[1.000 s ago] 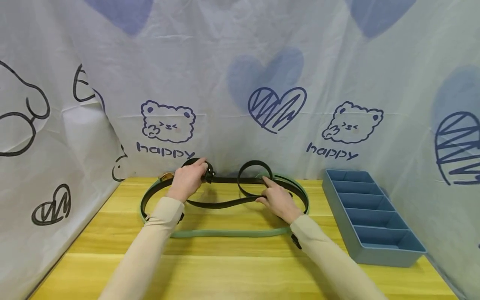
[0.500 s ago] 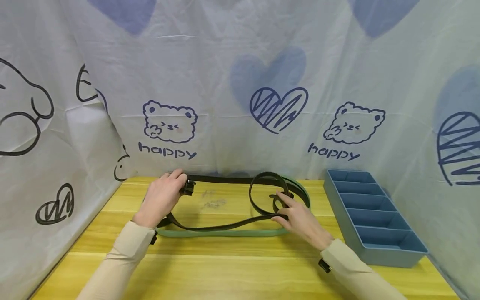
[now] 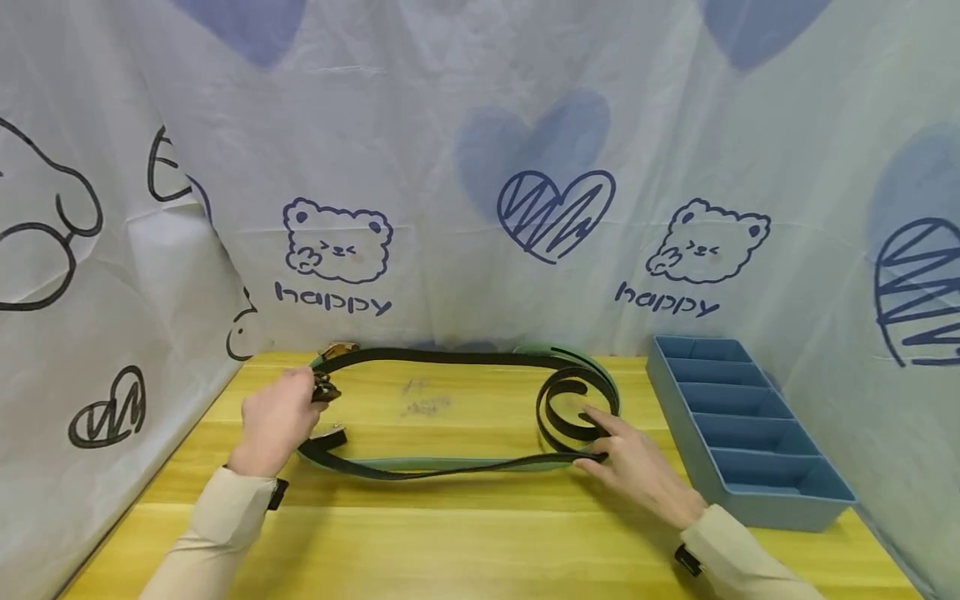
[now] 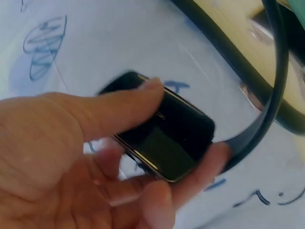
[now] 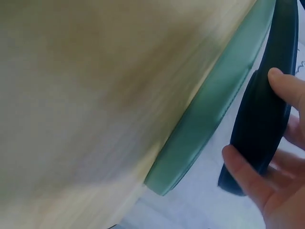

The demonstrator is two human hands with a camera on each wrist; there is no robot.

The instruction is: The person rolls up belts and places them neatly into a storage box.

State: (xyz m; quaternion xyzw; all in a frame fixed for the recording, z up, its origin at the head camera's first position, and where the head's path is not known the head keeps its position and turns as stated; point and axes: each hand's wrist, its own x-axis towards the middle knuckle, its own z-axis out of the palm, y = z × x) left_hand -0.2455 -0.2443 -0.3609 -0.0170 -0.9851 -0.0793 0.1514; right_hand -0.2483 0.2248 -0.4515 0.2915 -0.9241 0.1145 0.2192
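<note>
My left hand point(image 3: 273, 421) grips the dark buckle of a black belt at the left; in the left wrist view the buckle point(image 4: 174, 131) is glossy with gold-coloured edges, held between thumb and fingers. The strap point(image 3: 397, 476) runs low across the table to a loose coil point(image 3: 545, 408) at the right. There my right hand point(image 3: 637, 467) pinches the strap point(image 5: 267, 114) between thumb and fingers. A green belt point(image 5: 205, 109) lies in a long oval around and beneath, with another black strap point(image 3: 450, 357) along its back side.
A blue-grey organiser box point(image 3: 757, 500) with several compartments stands at the right of the wooden table point(image 3: 450, 550). A printed white cloth point(image 3: 450, 167) hangs behind. At the oval's back left lies a gold-brown buckle point(image 3: 341, 348).
My left hand has moved left and nearer with the buckle. The right hand has moved right and nearer, and the black strap between them has stretched longer and lower. The coil has shifted right.
</note>
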